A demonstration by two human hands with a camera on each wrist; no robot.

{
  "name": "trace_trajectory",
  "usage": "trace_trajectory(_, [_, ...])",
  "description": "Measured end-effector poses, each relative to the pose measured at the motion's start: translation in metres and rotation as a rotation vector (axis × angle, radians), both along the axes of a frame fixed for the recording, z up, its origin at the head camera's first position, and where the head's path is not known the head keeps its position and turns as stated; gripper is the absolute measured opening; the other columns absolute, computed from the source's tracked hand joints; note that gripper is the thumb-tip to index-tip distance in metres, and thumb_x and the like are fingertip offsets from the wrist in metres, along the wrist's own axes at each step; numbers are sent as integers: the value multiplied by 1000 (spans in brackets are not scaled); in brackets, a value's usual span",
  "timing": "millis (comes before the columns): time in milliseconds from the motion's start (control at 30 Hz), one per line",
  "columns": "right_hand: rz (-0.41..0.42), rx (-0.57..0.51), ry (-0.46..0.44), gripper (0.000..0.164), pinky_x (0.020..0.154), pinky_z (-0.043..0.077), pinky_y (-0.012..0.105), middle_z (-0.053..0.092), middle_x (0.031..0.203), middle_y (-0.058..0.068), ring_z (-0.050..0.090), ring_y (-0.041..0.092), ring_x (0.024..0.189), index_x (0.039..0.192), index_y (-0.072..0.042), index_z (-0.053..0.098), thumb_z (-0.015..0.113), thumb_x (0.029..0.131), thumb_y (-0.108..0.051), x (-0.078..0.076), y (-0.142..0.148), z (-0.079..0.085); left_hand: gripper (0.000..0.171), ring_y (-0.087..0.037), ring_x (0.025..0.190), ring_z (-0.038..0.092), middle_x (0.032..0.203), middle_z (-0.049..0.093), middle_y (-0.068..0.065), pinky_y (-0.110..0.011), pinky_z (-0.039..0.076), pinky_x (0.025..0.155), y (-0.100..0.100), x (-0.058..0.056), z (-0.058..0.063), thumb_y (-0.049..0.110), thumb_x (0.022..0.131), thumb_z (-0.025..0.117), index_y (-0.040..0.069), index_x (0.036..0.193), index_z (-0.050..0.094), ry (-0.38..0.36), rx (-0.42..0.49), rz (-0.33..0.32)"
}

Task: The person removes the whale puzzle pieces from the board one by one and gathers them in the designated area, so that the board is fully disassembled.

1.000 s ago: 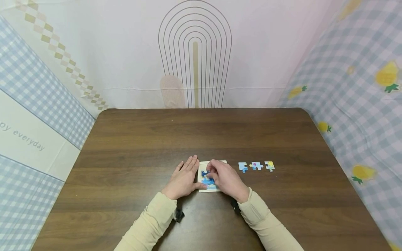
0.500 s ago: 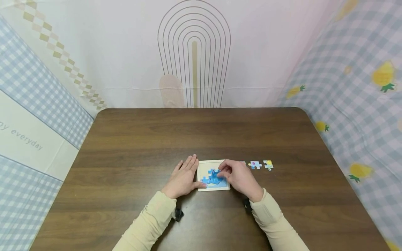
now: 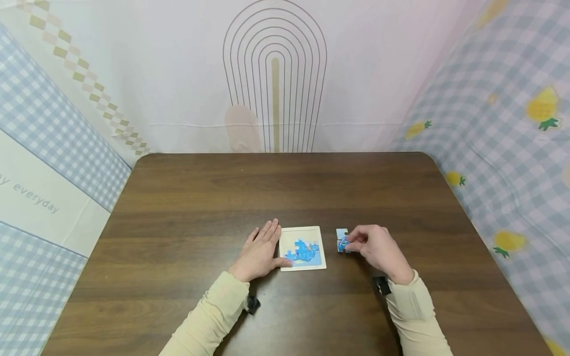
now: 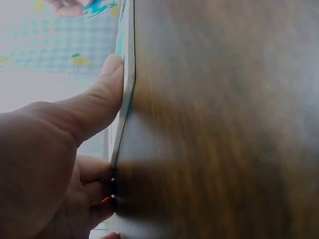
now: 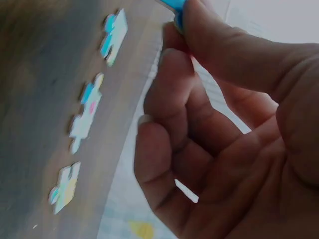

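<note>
Pale, wood-like material forms the square puzzle tray, flat on the brown worktop, just below the middle of the head view. Blue interlocked pieces cover its lower part; pale base shows above them. Along the tray's left edge lies the left hand, fingers straight, thumb resting over the lower-left corner. That light press probably keeps so thin a tray from sliding.

Right of the tray and apart from it, the right hand holds a blue puzzle piece, thumb and fingers narrowed to a pinch. Its grip at one side leaves much of the print visible; whether the piece touches the worktop, I cannot tell.

Three loose pieces lie spaced in a row at the left of the right wrist view, seemingly so each can be lifted without nudging its neighbour. In the head view, the right hand hides two of them.
</note>
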State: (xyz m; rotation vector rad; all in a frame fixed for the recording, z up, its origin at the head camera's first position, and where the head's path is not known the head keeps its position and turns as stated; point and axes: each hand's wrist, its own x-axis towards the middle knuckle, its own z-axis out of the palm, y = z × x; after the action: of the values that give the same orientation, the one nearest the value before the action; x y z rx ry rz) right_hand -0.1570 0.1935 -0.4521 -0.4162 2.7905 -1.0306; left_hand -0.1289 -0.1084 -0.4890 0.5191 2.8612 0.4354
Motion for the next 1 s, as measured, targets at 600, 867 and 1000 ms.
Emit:
trace_trajectory(600, [-57, 151, -68, 9, 60, 42, 33, 62, 67, -8, 54, 9, 63, 80, -18, 71, 80, 80, -18, 7, 4, -7, 99, -25, 147, 15, 160, 17, -13, -48, 16, 116, 0, 0, 0, 64, 84, 62, 1, 152, 28, 7, -8, -1])
trace_trajectory(867, [-75, 175, -69, 8, 58, 41, 33, 60, 66, -9, 53, 10, 62, 82, -17, 71, 79, 82, -19, 6, 3, -10, 98, -25, 147, 15, 160, 17, -12, -48, 16, 116, 0, 0, 0, 63, 84, 62, 1, 152, 28, 3, -6, 2])
trace_trajectory(1000, [-77, 180, -68, 7, 57, 40, 33, 60, 66, -9, 53, 10, 63, 82, -17, 71, 78, 82, -18, 5, 2, -11, 98, -25, 148, 15, 160, 16, -12, -48, 16, 116, 0, -1, 0, 64, 84, 61, 1, 152, 28, 1, -8, 4])
